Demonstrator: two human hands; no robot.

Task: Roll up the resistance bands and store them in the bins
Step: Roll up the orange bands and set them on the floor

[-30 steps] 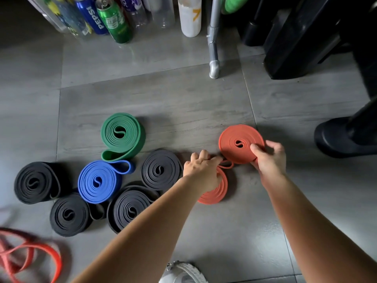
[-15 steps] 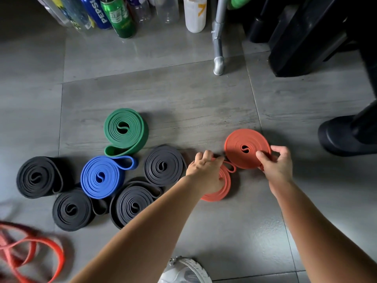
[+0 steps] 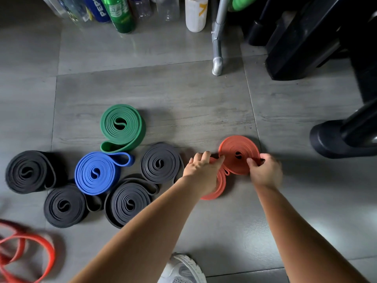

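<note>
A rolled orange band [image 3: 236,148] lies flat on the grey floor tiles. My right hand [image 3: 265,172] pinches its near right edge, and my left hand [image 3: 201,170] holds its left edge with curled fingers. A second orange roll [image 3: 219,186] lies partly under my left hand. To the left sit a green roll [image 3: 121,127], a blue roll [image 3: 94,173] and several black rolls [image 3: 161,163]. Loose unrolled orange-red bands [image 3: 26,254] lie at the lower left. No bin is in view.
Bottles and cans [image 3: 120,15] stand along the far edge, next to a white bottle [image 3: 195,15] and a grey metal leg [image 3: 217,58]. Black equipment bases [image 3: 336,137] stand at the right. A white shoe [image 3: 181,270] shows at the bottom.
Both hands have set the orange roll down a little nearer and to the right. My right hand has shifted its fingers onto the roll's near edge. The other rolls have not moved.
</note>
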